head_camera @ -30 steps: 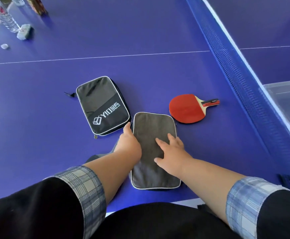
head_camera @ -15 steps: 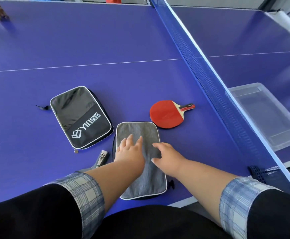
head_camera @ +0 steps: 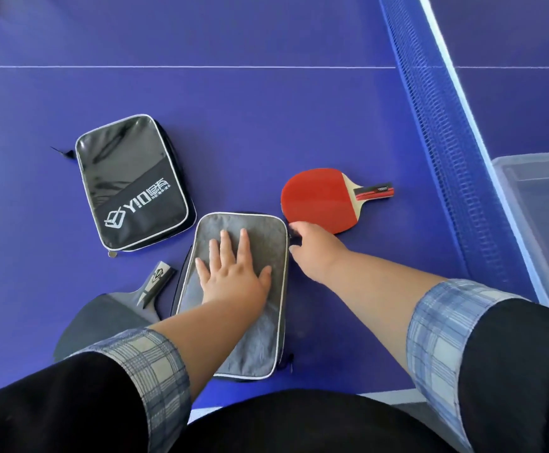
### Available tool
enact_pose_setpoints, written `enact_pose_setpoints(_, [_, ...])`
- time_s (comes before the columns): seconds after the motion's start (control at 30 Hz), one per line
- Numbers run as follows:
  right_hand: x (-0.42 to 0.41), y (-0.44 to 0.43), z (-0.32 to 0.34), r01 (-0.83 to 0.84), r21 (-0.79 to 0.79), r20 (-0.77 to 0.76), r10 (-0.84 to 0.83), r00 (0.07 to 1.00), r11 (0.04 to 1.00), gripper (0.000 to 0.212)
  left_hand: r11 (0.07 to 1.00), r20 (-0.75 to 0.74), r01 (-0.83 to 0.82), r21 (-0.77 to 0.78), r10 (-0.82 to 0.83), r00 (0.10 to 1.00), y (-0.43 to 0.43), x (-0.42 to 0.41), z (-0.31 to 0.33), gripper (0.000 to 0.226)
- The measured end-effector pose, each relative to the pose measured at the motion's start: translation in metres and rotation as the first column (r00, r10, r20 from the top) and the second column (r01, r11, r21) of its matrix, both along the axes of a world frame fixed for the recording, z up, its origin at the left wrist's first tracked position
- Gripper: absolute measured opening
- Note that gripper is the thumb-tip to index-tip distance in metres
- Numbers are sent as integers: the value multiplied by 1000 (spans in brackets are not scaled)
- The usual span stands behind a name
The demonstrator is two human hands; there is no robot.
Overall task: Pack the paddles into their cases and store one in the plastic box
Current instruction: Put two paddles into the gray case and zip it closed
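Note:
A grey case (head_camera: 260,341) lies flat on the blue table in front of me. My left hand (head_camera: 233,276) rests on it, palm down, fingers spread. My right hand (head_camera: 315,250) is at the case's far right corner, fingers pinched at the zipper there; the pull itself is hidden. A red paddle (head_camera: 318,197) lies just beyond that hand, handle pointing right. A black paddle (head_camera: 103,318) lies to the left of the grey case, partly under my left sleeve. A black case (head_camera: 129,184) with white lettering lies further left and back.
The blue net (head_camera: 446,152) runs along the right. Past it stands a clear plastic box (head_camera: 541,204), partly out of frame. The table's near edge (head_camera: 387,395) is right at my body.
My right hand left the top of the grey case and moved to its far right corner. My left hand slid up and flattened on the case. The black paddle shows more.

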State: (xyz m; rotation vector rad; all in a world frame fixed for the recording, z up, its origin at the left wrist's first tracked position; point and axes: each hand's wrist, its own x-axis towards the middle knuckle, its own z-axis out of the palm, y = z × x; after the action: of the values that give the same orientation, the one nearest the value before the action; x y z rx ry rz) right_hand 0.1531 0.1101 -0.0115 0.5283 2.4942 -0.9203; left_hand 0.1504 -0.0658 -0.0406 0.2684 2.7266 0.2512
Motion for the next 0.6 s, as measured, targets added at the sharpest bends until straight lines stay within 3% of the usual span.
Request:
enact_pose_setpoints(0.13, [-10,10,-9,-125,-28,-34,124,992,992,20,999,-77,-22,-50,18,997,4,8,-5,82])
enact_pose_setpoints(0.23, [-8,18,-15,-130,-96,-26,128,991,987,18,996,-99,17,-84,-26,995,5,7,-5,82])
enact_pose_setpoints(0.43, [26,42,-19,27,-168,29,-22,999,986,25,962,-83,262,-81,-268,960,16,-3,3,83])
enact_pose_setpoints(0.6, [52,56,-16,31,-144,59,-22,998,989,19,894,-68,445,-49,-447,892,13,-6,9,81])
